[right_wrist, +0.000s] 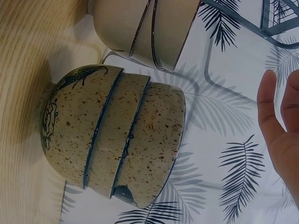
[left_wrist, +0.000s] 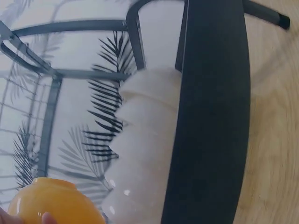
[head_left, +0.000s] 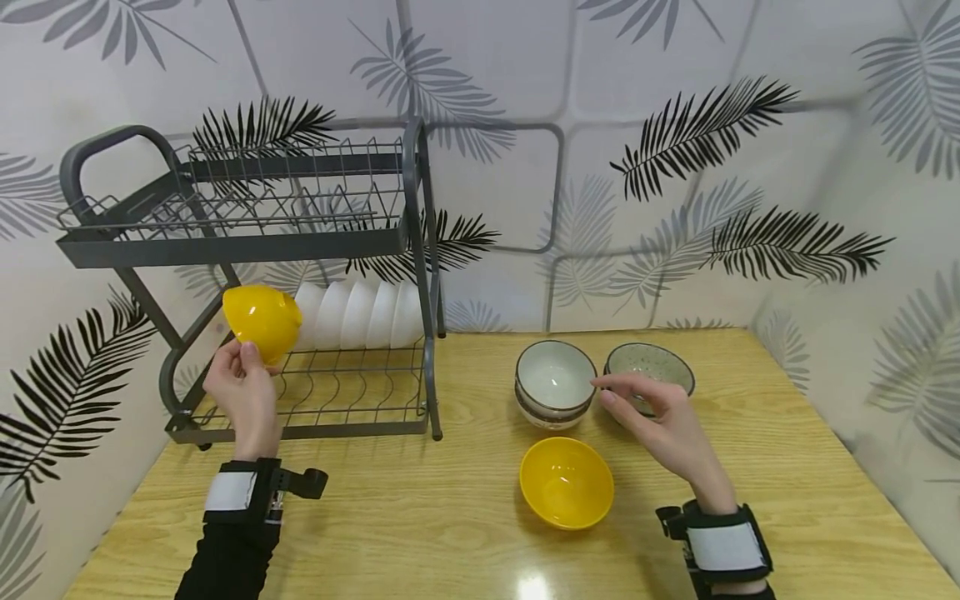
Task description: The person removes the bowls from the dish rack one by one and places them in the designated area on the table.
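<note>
Yellow bowl [head_left: 262,321] sits tipped on its side in the left hand [head_left: 243,392], raised in front of the lower tier of the grey dish rack [head_left: 247,242], just beside the row of white bowls [head_left: 360,314] that stand on edge there. The left hand's fingers [head_left: 238,357] curl up around the bowl's rim and grip it from below, with the forearm rising from the near edge of the table [head_left: 450,533] and the wrist bent slightly back. In the left wrist view the bowl's rounded yellow side [left_wrist: 56,203] shows at the bottom corner with a fingertip on it, next to the white bowls [left_wrist: 145,144] and a dark rack post.

The right hand [head_left: 667,429] hovers above the table with its fingers relaxed and loosely extended, holding nothing; the forefinger points toward the stack of pale bowls [head_left: 555,383], its tip close to the rim. Just behind the hand stands the stack of speckled bowls [head_left: 649,367], seen from the side in the right wrist view [right_wrist: 117,135] with the open fingers [right_wrist: 268,107] apart from it. A second yellow bowl [head_left: 566,482] rests upright on the table, near the pale stack and left of the right forearm.
</note>
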`<state>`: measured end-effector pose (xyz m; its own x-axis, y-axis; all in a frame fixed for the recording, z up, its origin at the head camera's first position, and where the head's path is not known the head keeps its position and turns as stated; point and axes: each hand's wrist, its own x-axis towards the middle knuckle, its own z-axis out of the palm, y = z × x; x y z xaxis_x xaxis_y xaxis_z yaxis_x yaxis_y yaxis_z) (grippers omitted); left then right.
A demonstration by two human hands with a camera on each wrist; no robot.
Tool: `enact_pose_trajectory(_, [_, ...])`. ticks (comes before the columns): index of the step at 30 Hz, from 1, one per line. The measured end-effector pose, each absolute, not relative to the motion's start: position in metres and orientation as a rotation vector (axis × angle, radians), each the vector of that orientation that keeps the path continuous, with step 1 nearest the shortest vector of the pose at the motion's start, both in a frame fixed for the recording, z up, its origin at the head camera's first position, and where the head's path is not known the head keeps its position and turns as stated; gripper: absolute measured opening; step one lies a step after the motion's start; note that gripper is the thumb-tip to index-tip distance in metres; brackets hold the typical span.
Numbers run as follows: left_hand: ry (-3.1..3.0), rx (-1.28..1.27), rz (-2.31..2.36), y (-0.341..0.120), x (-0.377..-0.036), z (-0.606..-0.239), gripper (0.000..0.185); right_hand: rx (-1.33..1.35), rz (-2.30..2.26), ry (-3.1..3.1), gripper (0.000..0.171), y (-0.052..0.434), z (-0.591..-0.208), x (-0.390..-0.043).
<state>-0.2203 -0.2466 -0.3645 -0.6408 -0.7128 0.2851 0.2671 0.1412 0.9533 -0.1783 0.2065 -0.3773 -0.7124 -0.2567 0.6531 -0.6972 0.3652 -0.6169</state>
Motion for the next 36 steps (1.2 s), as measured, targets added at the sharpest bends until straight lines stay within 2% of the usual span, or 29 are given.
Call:
enact_pose_trajectory(8, [-1.605,0.363,-1.663,-0.229,-0.199,-0.366,0.020,0.806,1.303,-2.208,0.021,0.206,-0.377,-0.178])
enact_pose_trajectory(30, [-1.774,0.137,-1.540,-0.185,-0.157,-0.363,0.025,0.861,1.341,-2.205,0.018,0.207,-0.376,-0.179])
enact_pose_trajectory(36, [-1.836,0.025,-1.518,-0.175,-0.151,-0.358,0.023,0.864,1.345,-2.202,0.024,0.206,-0.376,-0.179])
